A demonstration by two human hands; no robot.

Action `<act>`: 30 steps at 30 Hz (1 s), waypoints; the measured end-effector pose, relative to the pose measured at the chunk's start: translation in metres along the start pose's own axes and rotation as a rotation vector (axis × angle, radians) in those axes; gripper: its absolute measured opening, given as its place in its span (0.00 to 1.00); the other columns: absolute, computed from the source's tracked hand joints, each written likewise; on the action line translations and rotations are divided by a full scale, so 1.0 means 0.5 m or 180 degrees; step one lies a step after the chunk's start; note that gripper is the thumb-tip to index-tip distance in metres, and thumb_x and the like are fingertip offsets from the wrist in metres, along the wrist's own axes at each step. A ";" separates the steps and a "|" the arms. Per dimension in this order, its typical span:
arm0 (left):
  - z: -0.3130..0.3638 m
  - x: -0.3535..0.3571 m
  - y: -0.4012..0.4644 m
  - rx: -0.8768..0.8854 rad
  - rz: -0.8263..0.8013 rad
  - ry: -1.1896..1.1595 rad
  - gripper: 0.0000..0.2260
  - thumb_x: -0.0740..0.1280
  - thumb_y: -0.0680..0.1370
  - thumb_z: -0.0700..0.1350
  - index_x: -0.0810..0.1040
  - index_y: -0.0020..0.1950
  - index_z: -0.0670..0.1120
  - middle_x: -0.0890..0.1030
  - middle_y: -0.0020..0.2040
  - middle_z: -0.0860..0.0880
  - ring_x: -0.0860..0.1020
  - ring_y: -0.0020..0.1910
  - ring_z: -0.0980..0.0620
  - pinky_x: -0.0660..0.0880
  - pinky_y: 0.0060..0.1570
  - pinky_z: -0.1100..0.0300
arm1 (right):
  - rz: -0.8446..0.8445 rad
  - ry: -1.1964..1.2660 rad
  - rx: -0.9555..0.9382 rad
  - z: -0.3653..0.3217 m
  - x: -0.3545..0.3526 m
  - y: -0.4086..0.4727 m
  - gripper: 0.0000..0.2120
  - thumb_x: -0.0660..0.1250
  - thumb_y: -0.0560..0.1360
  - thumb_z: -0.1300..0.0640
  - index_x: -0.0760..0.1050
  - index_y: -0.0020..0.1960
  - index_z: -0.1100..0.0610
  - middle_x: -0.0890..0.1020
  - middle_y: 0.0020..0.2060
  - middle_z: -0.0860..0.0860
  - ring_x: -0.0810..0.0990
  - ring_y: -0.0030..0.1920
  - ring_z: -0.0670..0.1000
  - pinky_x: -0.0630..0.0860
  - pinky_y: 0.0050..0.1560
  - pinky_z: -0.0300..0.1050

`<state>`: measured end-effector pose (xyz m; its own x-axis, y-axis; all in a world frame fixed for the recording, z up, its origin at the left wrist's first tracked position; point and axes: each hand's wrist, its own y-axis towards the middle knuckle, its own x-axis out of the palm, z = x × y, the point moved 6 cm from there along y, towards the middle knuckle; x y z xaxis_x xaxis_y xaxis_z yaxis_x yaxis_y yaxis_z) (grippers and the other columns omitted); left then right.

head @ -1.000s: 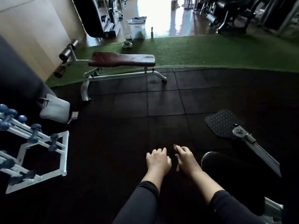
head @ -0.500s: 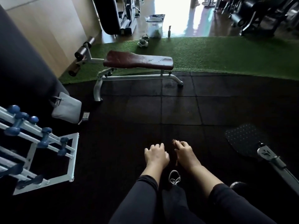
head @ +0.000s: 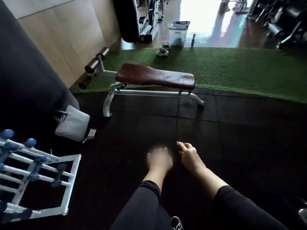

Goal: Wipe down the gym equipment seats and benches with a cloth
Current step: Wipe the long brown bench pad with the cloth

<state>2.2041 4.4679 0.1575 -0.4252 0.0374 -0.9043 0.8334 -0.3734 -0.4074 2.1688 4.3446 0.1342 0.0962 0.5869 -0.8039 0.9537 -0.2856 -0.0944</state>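
- The bench (head: 155, 78), with its dark red padded top on a white frame, stood ahead at the border of the black rubber floor (head: 232, 130) and the green turf (head: 249, 72), well apart from the hands.
- Pale scuffs or cracks marked the pad toward its right end; whether the pad had already been wiped could not be told from its look.
- No cloth was plainly visible anywhere. It may have been dark against the floor or tucked under the fingers, but that could not be told.
- The left hand (head: 159, 159) was held out low in front, blurred; its fingers looked loosely curled and no object showed in them, so its state could not be told for sure.
- The right hand (head: 189, 156) was beside it, the two almost touching, thumb and forefinger brought together at the tip as if pinching something small; what, if anything, could not be made out.
- Neither hand touched any seat or pad, so the moment read as walking between pieces of equipment, not wiping.
- Left to do, by this judgement: reach the bench, wipe its pad, and go on to the other machines (head: 282, 19) seen dimly at the far right.
- A rack of blue dumbbells (head: 33, 173) stood to the left, with a grey bag (head: 73, 125) near it on the floor.
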 end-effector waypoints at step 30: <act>0.022 -0.472 1.114 0.0429 0.0058 0.0223 0.23 0.55 0.81 0.51 0.61 0.76 0.48 0.66 0.73 0.49 0.64 0.72 0.50 0.60 0.68 0.47 | 0.0152 0.0048 0.0541 0.041 -0.120 1.128 0.22 0.58 0.79 0.64 0.64 0.73 0.58 0.70 0.66 0.59 0.70 0.62 0.61 0.66 0.64 0.45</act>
<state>2.7647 4.2408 0.1452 -0.3808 0.0923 -0.9200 0.7839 -0.4955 -0.3742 2.6953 4.1330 0.1170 0.1457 0.5805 -0.8011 0.8862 -0.4365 -0.1552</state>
